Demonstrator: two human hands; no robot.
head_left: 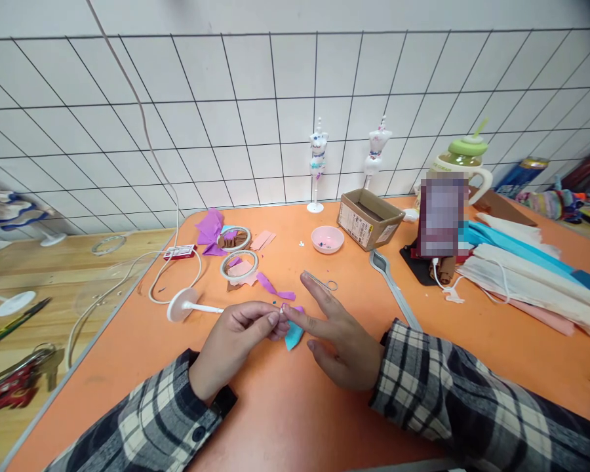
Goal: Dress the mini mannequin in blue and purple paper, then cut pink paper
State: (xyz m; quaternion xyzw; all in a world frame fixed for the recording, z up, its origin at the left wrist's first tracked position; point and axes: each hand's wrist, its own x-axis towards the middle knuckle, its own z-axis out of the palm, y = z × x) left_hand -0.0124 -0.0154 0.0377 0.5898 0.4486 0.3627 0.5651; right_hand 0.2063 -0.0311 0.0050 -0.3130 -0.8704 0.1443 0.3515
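My left hand (248, 334) is closed around a small white dress-form stand, tipped on its side. Its thin rod and round base (181, 305) stick out to the left; most of its upper part is hidden in the fingers. A turquoise paper piece (294, 335) and a bit of purple show just past my left fingertips. My right hand (347, 341) has its fingers spread, one fingertip touching the spot at the left thumb and finger. Behind it lies a metal tool with a ring handle (331, 286), partly covered. Purple paper scraps (275, 287) lie just beyond the hands.
Tape rolls (239, 265), a pink bowl (327, 240) and a cardboard box (370, 219) stand farther back. Two dress forms (317, 154) stand by the tiled wall. A phone (441, 216), a mug (459, 157) and folded crepe paper (526, 282) are at right; a cable (145, 131) hangs left.
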